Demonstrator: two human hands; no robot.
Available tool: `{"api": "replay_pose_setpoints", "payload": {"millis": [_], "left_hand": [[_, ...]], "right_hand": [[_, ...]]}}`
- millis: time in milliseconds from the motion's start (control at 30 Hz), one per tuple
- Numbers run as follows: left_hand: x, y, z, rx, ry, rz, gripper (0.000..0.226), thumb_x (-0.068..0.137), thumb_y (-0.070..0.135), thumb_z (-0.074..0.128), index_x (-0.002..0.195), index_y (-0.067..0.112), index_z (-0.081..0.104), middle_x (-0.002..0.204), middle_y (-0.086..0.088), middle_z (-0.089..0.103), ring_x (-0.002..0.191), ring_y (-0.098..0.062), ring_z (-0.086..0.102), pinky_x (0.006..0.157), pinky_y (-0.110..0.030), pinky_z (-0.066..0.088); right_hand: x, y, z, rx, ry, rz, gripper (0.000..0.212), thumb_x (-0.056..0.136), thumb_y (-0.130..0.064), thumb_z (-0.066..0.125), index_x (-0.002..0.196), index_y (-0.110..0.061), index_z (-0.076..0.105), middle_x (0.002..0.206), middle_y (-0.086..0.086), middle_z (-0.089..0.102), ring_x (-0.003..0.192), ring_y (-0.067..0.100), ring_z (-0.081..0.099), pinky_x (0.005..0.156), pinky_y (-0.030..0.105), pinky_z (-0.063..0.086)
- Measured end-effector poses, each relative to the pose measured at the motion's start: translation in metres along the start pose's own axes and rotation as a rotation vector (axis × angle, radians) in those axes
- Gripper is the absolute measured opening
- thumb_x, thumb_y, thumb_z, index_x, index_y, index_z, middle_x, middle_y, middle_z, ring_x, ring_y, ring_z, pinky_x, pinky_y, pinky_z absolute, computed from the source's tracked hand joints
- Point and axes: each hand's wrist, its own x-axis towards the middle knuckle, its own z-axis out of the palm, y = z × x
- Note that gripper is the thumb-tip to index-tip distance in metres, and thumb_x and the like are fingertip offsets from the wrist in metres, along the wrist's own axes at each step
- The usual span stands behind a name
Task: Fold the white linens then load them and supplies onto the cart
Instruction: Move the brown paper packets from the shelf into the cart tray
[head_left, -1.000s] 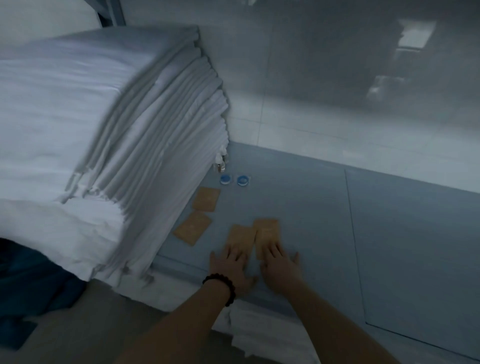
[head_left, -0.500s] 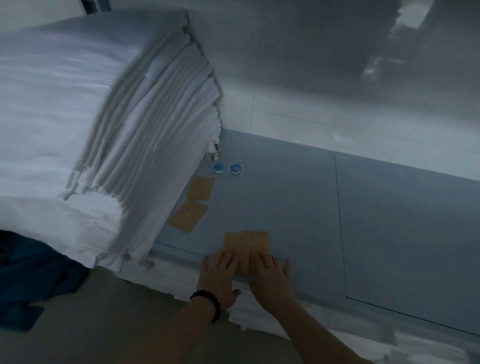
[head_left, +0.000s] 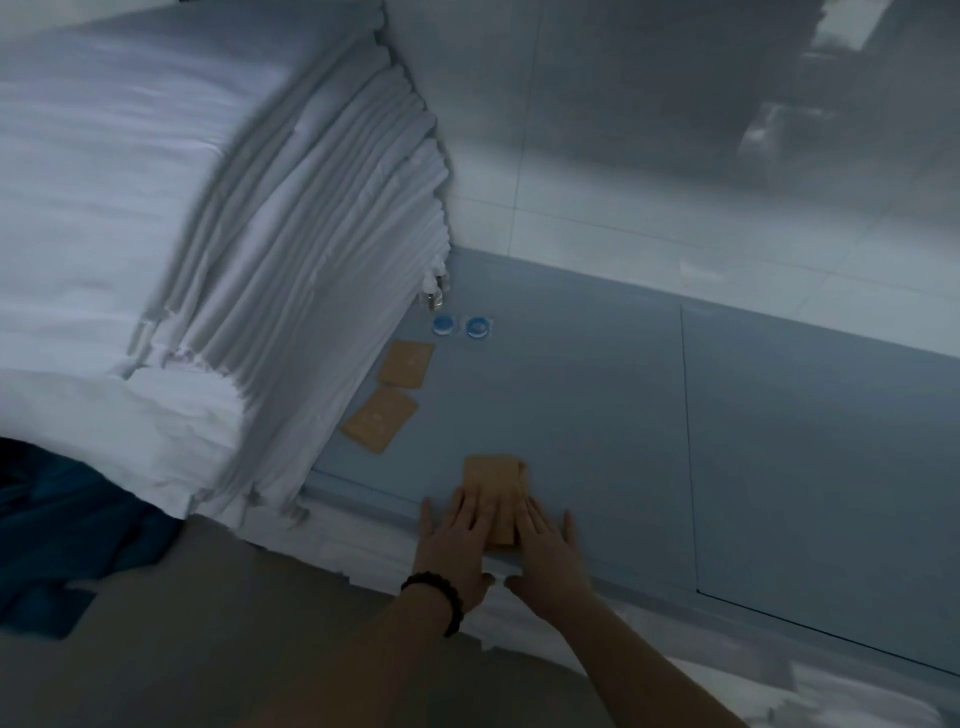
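Packets (head_left: 492, 474) partly under left hand (head_left: 457, 540), right hand (head_left: 546, 557)

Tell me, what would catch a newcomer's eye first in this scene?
The tall stack of folded white linens fills the left side and rises high above the blue surface. Near the front edge, the left hand and the right hand lie flat, side by side, on overlapping brown packets. Two spare packets and two small round blue items lie along the foot of the stack.
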Motion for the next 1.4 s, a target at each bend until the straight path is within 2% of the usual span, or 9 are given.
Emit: {"api": "replay_pose_setpoints", "payload": {"millis": [333,400,467,533,633,833,967,1133,1400], "left_hand": [[-0.001,0.015,0.013,0.065,0.170,-0.080,0.066,0.090,0.035,0.059,0.146,0.028,0.024,0.156,-0.003,0.021,0.145,-0.024,0.016,0.112,-0.059,0.004],[-0.005,0.017,0.009,0.057,0.274,-0.062,0.054,0.079,0.025,0.072,0.128,0.024,0.051,0.140,-0.007,0.046,0.132,-0.025,0.043,0.108,-0.062,0.024],[-0.008,0.015,0.006,0.089,0.377,-0.006,0.048,0.053,0.014,0.087,0.097,0.021,0.069,0.111,-0.007,0.066,0.105,-0.025,0.064,0.094,-0.059,0.044],[-0.011,0.010,0.003,0.087,0.458,0.035,0.047,0.042,0.007,0.088,0.085,0.020,0.072,0.098,-0.004,0.070,0.092,-0.024,0.069,0.089,-0.058,0.047],[-0.016,0.003,-0.003,0.054,0.546,0.048,0.048,0.040,0.007,0.090,0.083,0.022,0.076,0.093,-0.001,0.072,0.091,-0.021,0.070,0.088,-0.058,0.048],[-0.034,-0.010,-0.036,-0.252,0.688,0.117,0.053,0.048,-0.009,0.084,0.090,0.022,0.077,0.114,-0.009,0.069,0.110,-0.037,0.062,0.087,-0.058,0.046],[-0.052,-0.013,-0.059,-0.373,0.712,0.084,0.051,0.055,-0.014,0.080,0.094,0.018,0.077,0.126,-0.018,0.061,0.116,-0.046,0.055,0.085,-0.061,0.046],[-0.067,-0.013,-0.073,-0.184,0.694,-0.062,0.045,0.063,0.026,0.087,0.105,0.019,0.072,0.134,-0.016,0.055,0.123,-0.040,0.052,0.095,-0.062,0.041],[-0.072,-0.010,-0.084,-0.031,0.587,-0.369,0.029,0.045,0.022,0.095,0.059,0.035,0.073,0.107,-0.005,0.071,0.106,-0.032,0.065,0.089,-0.061,0.045]], "right_hand": [[-0.012,0.006,-0.001,0.124,0.058,-0.042,0.095,0.087,-0.033,0.061,0.153,-0.016,-0.006,0.161,-0.003,0.007,0.147,0.009,0.003,0.113,0.043,-0.018],[-0.015,0.008,0.002,0.168,0.087,-0.071,0.095,0.085,-0.030,0.062,0.153,-0.017,-0.004,0.161,-0.003,0.010,0.147,0.008,0.005,0.113,0.041,-0.020],[-0.016,0.013,0.001,0.209,0.117,-0.104,0.095,0.084,-0.027,0.063,0.154,-0.018,0.000,0.160,-0.003,0.013,0.146,0.007,0.007,0.115,0.040,-0.017],[-0.015,0.017,-0.002,0.215,0.153,-0.142,0.089,0.084,-0.026,0.064,0.153,-0.018,0.009,0.158,-0.003,0.020,0.146,0.008,0.012,0.116,0.039,-0.014],[-0.011,0.021,-0.012,0.206,0.293,-0.180,0.072,0.083,-0.026,0.065,0.147,-0.015,0.033,0.149,0.007,0.038,0.141,0.019,0.029,0.117,0.038,-0.006],[-0.002,0.009,-0.042,0.215,0.517,-0.255,0.040,0.062,-0.021,0.087,0.101,-0.021,0.075,0.121,0.019,0.060,0.117,0.042,0.054,0.103,0.064,0.029],[0.002,-0.009,-0.063,0.258,0.594,-0.352,0.020,0.062,-0.015,0.088,0.078,-0.024,0.079,0.110,0.015,0.067,0.113,0.046,0.056,0.096,0.070,0.034],[0.004,-0.035,-0.078,0.084,0.596,-0.425,0.020,0.057,-0.018,0.090,0.067,-0.028,0.076,0.109,0.007,0.069,0.119,0.040,0.056,0.095,0.074,0.032],[0.013,-0.066,-0.081,0.051,0.586,-0.575,0.022,0.052,-0.022,0.092,0.059,-0.028,0.072,0.098,0.003,0.071,0.114,0.034,0.061,0.094,0.076,0.026]]}}
